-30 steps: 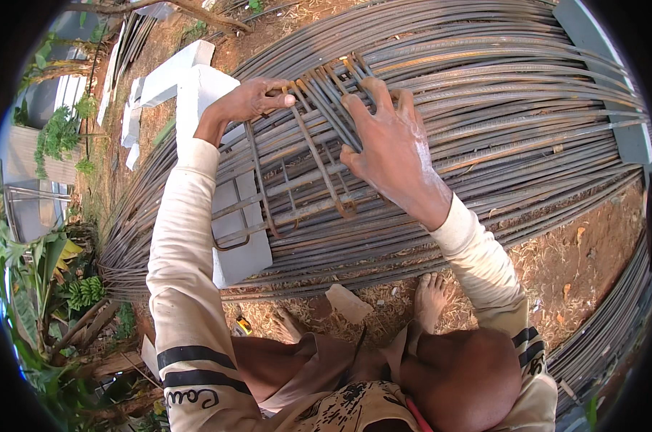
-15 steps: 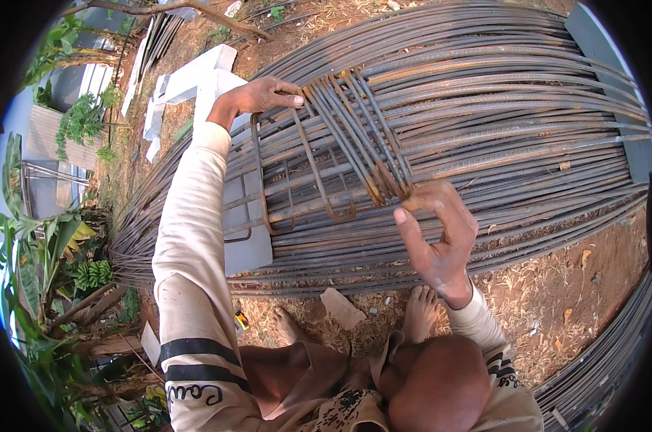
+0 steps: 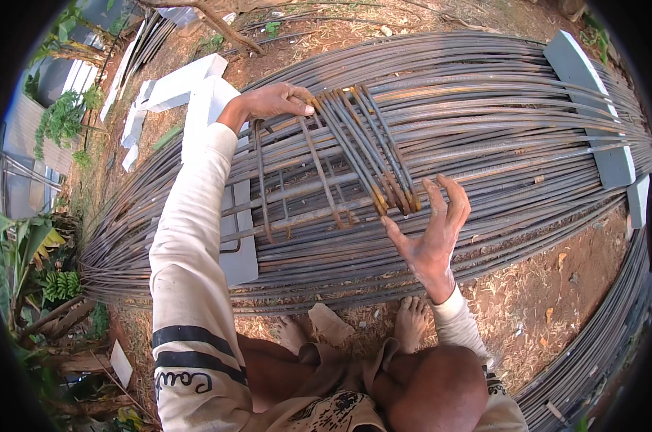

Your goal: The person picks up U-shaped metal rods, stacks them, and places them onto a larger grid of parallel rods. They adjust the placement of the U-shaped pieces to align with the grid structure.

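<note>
A tight group of bent rebar stirrups (image 3: 356, 147), rust-brown at the corners, sits around long bars in the middle. At their far left corner my left hand (image 3: 279, 101) is closed, thumb and fingers on the nearest stirrup. My right hand (image 3: 434, 237) is open beside the near right corner, its fingers spread and the thumb close to the stirrup ends; whether it touches them I cannot tell. To the left, a few separate stirrups (image 3: 317, 162) stand spaced apart along the same bars.
A large stack of long rebars (image 3: 498, 108) spreads beneath, resting on grey blocks (image 3: 588, 93) at the right. White blocks (image 3: 203, 108) lie at far left. Near my bare feet is a flat stone (image 3: 330, 324). More rebars (image 3: 599, 345) run along the lower right.
My right hand has spread its fingers away from the near corner of the stirrups, where they were curled. My left hand keeps its place at the far corner. The view has shifted slightly.
</note>
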`<action>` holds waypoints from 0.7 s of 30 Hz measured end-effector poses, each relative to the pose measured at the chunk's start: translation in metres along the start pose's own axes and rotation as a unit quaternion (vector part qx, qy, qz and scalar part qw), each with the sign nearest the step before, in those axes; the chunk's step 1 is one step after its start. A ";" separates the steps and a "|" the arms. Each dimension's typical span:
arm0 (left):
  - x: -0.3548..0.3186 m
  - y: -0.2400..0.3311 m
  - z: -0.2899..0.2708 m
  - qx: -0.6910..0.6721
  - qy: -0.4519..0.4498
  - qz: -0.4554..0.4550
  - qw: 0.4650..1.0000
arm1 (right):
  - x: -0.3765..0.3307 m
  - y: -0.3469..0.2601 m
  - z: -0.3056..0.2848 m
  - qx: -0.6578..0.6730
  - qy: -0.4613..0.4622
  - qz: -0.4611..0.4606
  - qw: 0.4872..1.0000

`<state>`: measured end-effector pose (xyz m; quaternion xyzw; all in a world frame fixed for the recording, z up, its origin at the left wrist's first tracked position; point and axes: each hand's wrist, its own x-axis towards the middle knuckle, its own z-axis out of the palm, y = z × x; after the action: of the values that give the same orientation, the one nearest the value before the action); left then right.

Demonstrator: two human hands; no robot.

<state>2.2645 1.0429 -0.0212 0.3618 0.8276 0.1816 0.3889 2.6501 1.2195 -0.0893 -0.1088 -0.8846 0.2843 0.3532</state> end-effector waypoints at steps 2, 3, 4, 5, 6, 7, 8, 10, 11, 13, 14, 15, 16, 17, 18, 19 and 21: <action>0.003 0.008 -0.001 -0.032 -0.027 0.025 0.999 | -0.010 0.000 0.006 -0.024 -0.014 -0.011 1.000; 0.005 -0.002 0.000 -0.034 -0.031 0.028 0.999 | -0.017 -0.003 0.010 -0.033 -0.024 -0.016 0.999; 0.009 -0.013 -0.006 -0.033 -0.032 0.034 0.998 | -0.025 -0.002 0.018 -0.049 -0.002 -0.034 0.998; 0.014 -0.024 -0.011 -0.031 -0.033 0.039 0.998 | -0.035 0.001 0.031 -0.023 0.021 -0.013 0.999; 0.018 -0.002 0.001 -0.046 -0.026 0.062 0.997 | -0.048 0.016 0.037 -0.017 0.041 0.008 0.999; 0.017 -0.003 0.001 -0.053 -0.023 0.070 0.996 | -0.048 0.012 0.042 0.011 0.061 0.025 0.998; 0.015 -0.004 0.000 -0.062 -0.019 0.076 0.995 | -0.049 0.007 0.045 0.009 0.037 0.093 0.995; 0.017 -0.009 0.002 -0.081 -0.003 0.081 0.993 | -0.051 0.012 0.058 0.017 0.015 0.123 0.992; 0.017 -0.013 0.003 -0.082 -0.007 0.087 0.993 | -0.052 0.016 0.063 0.024 0.003 0.136 0.990; 0.014 -0.009 0.001 -0.077 -0.016 0.093 0.993 | -0.046 0.011 0.062 0.050 0.001 0.159 0.986; 0.014 -0.005 0.001 -0.041 0.007 0.093 0.995 | -0.044 0.008 0.060 0.077 -0.010 0.179 0.981; 0.015 -0.004 0.002 -0.033 0.016 0.095 0.995 | -0.045 0.003 0.060 0.107 -0.020 0.206 0.973; 0.015 -0.003 0.003 -0.025 0.025 0.097 0.995 | -0.045 0.002 0.061 0.104 0.012 0.154 0.982; 0.015 -0.002 0.003 -0.017 0.033 0.099 0.994 | -0.044 0.001 0.061 0.106 0.014 0.148 0.983; 0.012 -0.008 0.003 -0.016 0.041 0.098 0.994 | -0.043 -0.008 0.062 0.112 0.013 0.148 0.982; 0.011 -0.014 0.002 -0.015 0.049 0.097 0.994 | -0.041 -0.016 0.061 0.117 0.013 0.149 0.982; 0.012 -0.014 0.002 -0.014 0.066 0.104 0.992 | -0.040 -0.020 0.062 0.115 0.003 0.148 0.982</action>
<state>2.2544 1.0419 -0.0370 0.4275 0.8069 0.2559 0.3174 2.6368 1.1609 -0.1370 -0.1984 -0.8188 0.4332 0.3202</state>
